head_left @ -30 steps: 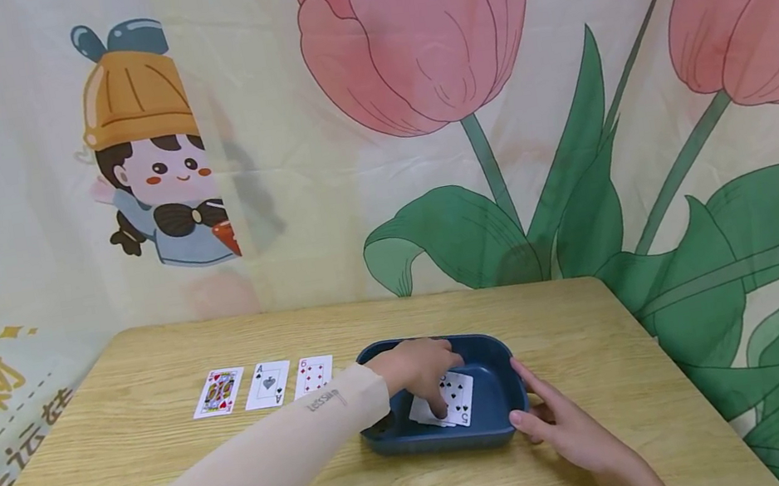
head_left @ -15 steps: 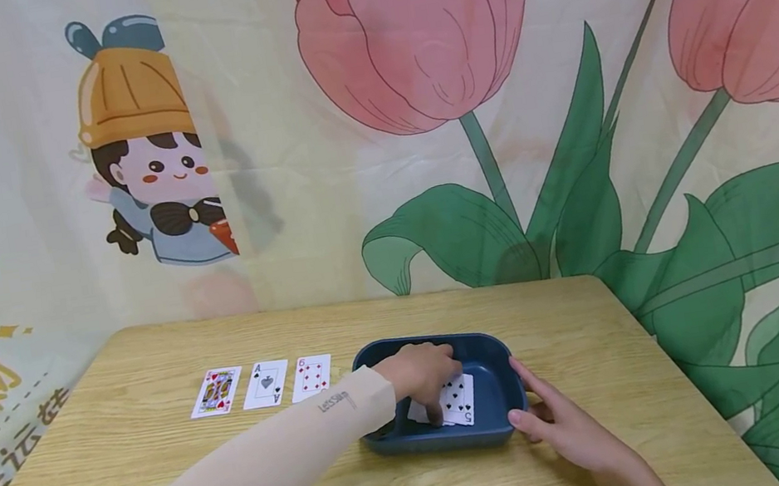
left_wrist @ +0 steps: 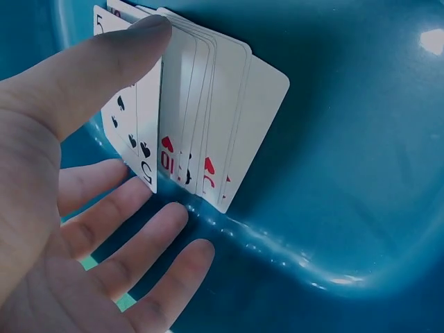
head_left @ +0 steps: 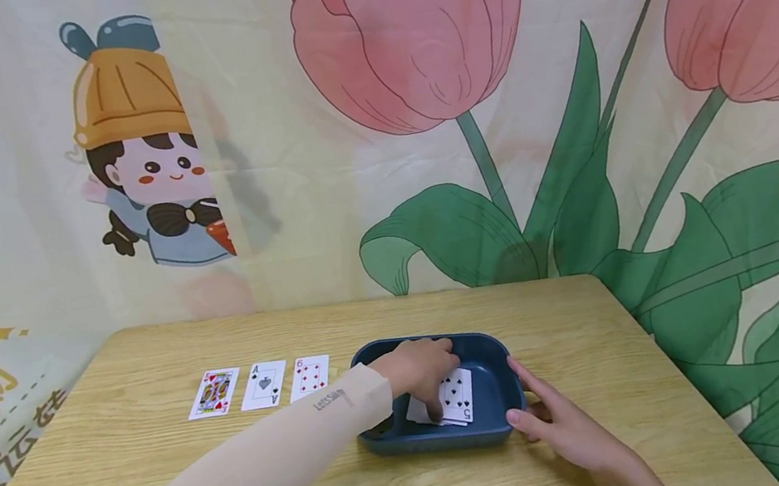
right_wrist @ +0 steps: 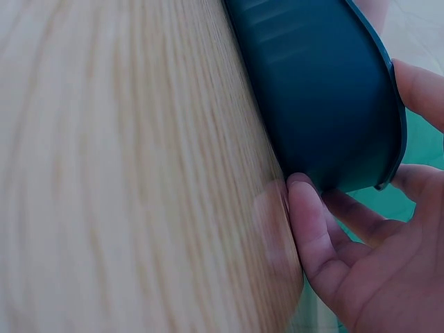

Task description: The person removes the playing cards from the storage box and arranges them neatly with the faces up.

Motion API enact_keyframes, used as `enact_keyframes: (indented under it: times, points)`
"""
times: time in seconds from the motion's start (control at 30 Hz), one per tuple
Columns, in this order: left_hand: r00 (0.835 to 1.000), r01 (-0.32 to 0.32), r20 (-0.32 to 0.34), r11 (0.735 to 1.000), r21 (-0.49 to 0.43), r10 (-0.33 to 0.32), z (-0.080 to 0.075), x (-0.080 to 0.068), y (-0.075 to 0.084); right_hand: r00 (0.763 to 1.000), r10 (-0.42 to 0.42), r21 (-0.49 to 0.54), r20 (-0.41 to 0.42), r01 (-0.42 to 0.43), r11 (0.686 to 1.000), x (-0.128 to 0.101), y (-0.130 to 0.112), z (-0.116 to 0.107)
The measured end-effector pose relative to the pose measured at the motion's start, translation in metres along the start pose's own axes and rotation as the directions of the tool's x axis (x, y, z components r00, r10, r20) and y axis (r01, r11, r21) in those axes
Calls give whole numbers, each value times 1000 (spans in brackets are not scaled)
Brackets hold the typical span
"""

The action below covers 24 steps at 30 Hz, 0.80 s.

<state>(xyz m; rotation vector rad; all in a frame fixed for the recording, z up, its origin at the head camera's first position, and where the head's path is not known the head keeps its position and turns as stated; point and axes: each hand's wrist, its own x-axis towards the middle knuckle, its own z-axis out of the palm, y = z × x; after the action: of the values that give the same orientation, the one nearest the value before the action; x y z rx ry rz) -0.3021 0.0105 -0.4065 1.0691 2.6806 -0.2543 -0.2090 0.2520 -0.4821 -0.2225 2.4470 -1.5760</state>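
In the head view my left hand [head_left: 420, 373] reaches into a dark blue plastic tray [head_left: 483, 340]. Its thumb [left_wrist: 114, 66] rests on a fanned stack of playing cards [left_wrist: 232, 125], at the edge of a five of spades [left_wrist: 128, 121] on top. The other fingers spread loosely along the lower edge of the cards, and hearts show on several corners below the five. On the tray's right end my right hand [head_left: 555, 416] grips the wall; the right wrist view shows fingers [right_wrist: 420, 87] at the rim and another fingertip low on the outside.
Left of the tray, a king of hearts [head_left: 214, 393], an ace of spades [head_left: 263, 385] and a six of diamonds [head_left: 309, 377] lie face up in a row on the wooden table [head_left: 126, 450]. A printed cloth [head_left: 287, 166] hangs behind the table.
My left thumb and the top cards have shifted slightly inside the tray. The right hand keeps its place at the tray's end, and the three face-up cards stay where they were.
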Motion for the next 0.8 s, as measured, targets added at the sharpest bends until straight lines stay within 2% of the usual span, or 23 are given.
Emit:
enact_keyframes:
  times: [0.4, 0.8]
  points:
    - [999, -12, -54, 997, -82, 8, -13, -18, -15, 1000, 9, 6, -6, -9, 1000, 0, 0, 1]
    - [993, 6, -116, 990, -144, -23, -15, -49, -52, 1000, 14, -4, -24, -14, 1000, 0, -1, 3]
